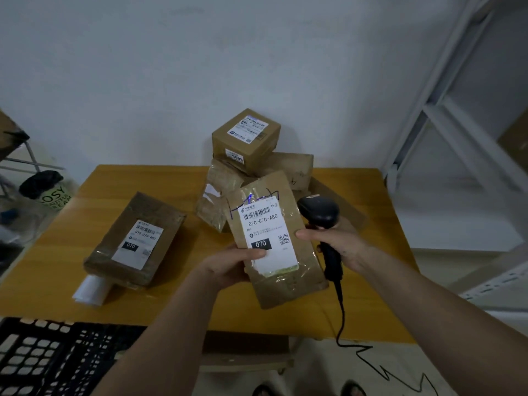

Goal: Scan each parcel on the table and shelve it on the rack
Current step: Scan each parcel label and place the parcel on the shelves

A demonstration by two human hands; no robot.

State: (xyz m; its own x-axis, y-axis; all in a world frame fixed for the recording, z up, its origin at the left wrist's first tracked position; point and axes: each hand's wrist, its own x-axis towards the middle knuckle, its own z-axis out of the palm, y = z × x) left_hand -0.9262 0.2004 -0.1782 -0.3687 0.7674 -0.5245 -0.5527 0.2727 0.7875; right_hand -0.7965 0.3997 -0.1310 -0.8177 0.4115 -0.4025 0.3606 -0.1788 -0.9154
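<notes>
The left hand [240, 261] pinches the flat parcel [274, 238] near the table's [57, 281] middle, label tilted up so the scanner [320, 215], gripped in the right hand [340, 241], can read its barcode, the rack [445, 115] waiting far right

A parcel sorting or storage room, plainly furnished. A yellow wooden table [371, 195] stands against a bare white wall [200, 67] and bears several brown tape-wrapped cardboard parcels with printed white shipping labels [137, 238], some stacked in a pile [248, 138]. A black handheld barcode scanner with a coiled cord [320, 214] is in use over a labelled brown parcel [271, 241]. A white metal shelving rack [457, 115] stands at the right, a black perforated plastic crate [51, 355] at lower left.
</notes>
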